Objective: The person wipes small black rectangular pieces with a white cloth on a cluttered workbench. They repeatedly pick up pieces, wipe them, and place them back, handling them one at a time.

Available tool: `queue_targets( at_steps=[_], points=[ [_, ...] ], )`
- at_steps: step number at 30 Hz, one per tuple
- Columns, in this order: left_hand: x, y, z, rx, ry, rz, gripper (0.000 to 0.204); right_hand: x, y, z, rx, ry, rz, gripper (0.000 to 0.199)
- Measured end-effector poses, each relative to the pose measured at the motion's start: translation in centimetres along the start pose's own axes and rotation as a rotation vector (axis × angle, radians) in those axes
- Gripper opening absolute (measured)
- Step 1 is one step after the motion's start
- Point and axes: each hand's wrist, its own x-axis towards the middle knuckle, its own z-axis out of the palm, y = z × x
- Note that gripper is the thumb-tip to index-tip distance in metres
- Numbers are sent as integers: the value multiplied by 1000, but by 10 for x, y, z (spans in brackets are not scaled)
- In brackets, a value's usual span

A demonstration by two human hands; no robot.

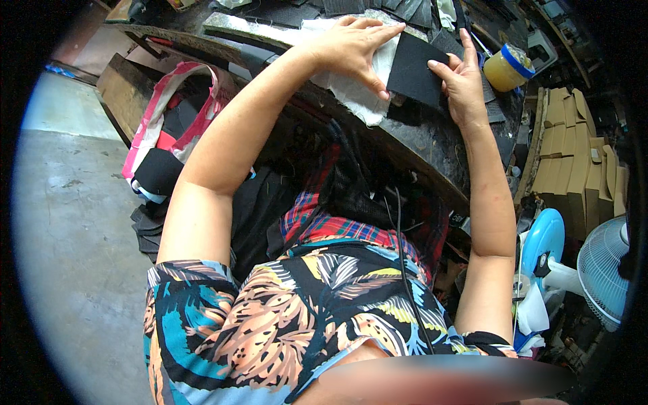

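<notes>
A flat black sheet [418, 71], fabric-like with straight edges, lies on the dark worktable beside a white cloth [361, 101]. Over the cloth my left hand [354, 50] is open, its fingers spread and its thumb pointing down near the sheet's left edge. At the sheet's right edge is my right hand [464, 88], the thumb lying over the black surface and the index finger stretched upward. Its other fingers are curled and partly hidden at the edge, so the hand appears to grip the sheet there.
Right of my right hand stands a yellow jar [505, 71] with a blue rim. Dark strips [408, 13] lie along the table's far side. A pink-and-white bag [152, 121] with black pieces is at left. Cardboard pieces [563, 155] and a fan [604, 270] are at right.
</notes>
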Motion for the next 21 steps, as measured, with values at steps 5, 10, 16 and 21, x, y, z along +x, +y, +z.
queue_targets(
  at_steps=[5, 10, 16, 21],
  points=[
    [-1, 2, -14, -53, -62, -13, 132, -3, 0, 7, -1, 30, 23, 96],
    [0, 3, -20, -69, -97, -44, 132, -1, -4, 7, -41, 32, 76, 96],
    [1, -2, -19, -50, -122, 12, 123, -1, -2, 4, -55, 4, 83, 95],
    [3, -3, -13, 104, -166, 47, 92, 1, 2, 3, -21, -22, 62, 95]
  ],
)
